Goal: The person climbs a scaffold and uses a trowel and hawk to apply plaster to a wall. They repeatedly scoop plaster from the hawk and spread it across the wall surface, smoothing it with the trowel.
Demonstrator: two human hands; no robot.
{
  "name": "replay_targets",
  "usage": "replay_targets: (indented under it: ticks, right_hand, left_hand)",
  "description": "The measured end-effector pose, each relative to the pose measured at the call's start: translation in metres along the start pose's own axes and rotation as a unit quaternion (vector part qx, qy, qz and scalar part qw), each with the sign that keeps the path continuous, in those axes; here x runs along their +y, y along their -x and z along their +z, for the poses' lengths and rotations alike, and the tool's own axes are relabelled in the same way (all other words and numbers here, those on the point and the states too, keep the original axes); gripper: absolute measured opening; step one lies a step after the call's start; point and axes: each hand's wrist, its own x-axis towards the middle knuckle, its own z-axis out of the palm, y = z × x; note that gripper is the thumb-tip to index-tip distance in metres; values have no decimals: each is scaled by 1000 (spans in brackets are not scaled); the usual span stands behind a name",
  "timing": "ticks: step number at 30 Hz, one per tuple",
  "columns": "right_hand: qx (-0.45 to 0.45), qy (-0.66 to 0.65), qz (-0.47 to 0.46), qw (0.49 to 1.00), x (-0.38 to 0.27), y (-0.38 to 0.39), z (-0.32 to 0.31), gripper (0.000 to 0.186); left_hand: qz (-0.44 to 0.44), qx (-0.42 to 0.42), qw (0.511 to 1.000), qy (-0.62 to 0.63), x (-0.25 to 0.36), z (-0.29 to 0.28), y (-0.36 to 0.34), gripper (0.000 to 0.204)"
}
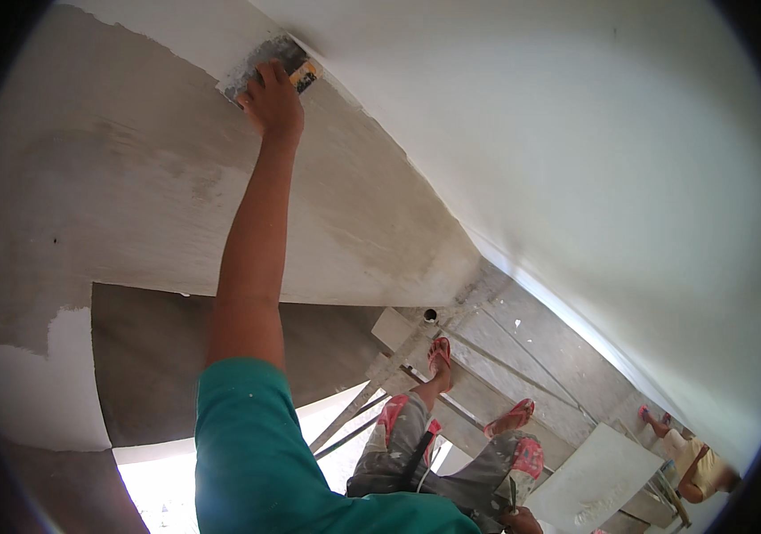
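My left hand point(275, 105), on an arm stretched far up in a green sleeve, is closed around a wide flat putty knife point(289, 55). The blade is smeared grey and has an orange-yellow patch at one end. It rests against the grey plastered wall point(158, 151), close to the corner where the smooth white surface point(594, 142) begins. Only part of my right hand point(520, 521) shows at the lower edge, beside my right knee. Its fingers are curled, and a thin upright piece sticks up next to them; what it is I cannot make out.
My feet in red flip-flops stand on scaffold planks point(478, 387) with metal tubes point(523, 351). A pale board point(598, 476) with white smears lies to the right. Lower down at far right is another person point(699, 467) in yellow. A bright opening point(162, 489) sits below the wall.
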Motion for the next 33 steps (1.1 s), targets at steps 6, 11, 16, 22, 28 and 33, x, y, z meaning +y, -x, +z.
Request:
replay_targets:
  ticks: [6,11,16,22,28,33]
  right_hand:
    - [32,121,39,991,-39,28,15,39]
    - [34,173,-9,984,-38,14,17,44]
    - [79,228,-80,967,-58,-7,22,44]
    - [223,348,-136,901,-95,1,19,44]
    - [416,366,-161,817,-123,45,23,45]
    - [490,285,-253,784,-154,103,44,44]
  left_hand:
    - [16,-30,999,-7,27,40,49,53]
    - [51,-29,991,124,13,23,101,37]
    - [-71,-176,865,464,-33,-66,208,36]
    - [-327,-465,477,671,-64,-116,435,26]
    - [-350,-513,340,707,-69,-162,449,21]
    - [-354,-393,228,817,-69,-184,407,18]
